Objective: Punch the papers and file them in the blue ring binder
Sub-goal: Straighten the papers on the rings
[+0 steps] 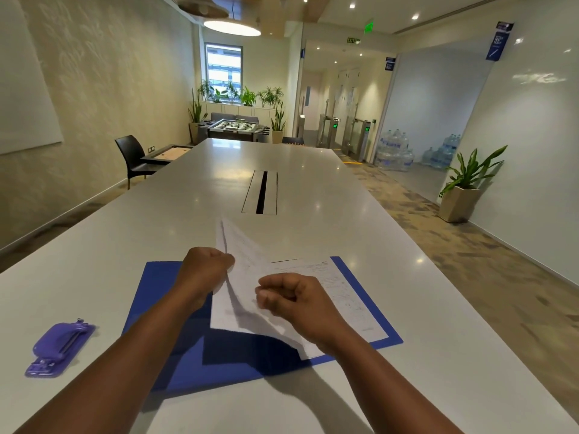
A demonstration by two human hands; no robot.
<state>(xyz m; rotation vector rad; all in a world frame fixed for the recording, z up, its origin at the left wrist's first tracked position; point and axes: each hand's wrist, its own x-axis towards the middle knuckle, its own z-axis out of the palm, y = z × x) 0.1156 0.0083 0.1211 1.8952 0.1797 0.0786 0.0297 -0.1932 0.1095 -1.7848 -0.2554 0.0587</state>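
The left hand (205,270) is pinching the raised papers (247,286) over the open blue ring binder (163,277), while the right hand (291,297) is gripping their lower edge. More sheets (344,292) are lying flat on the binder's right half. The purple hole punch (61,347) is sitting left of the binder on the white table (156,214).

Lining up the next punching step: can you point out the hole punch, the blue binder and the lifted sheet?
hole punch (59,347), head view, on its purple top lever.
blue binder (163,286), head view, on the bare left cover.
lifted sheet (242,258), head view, on its raised middle.
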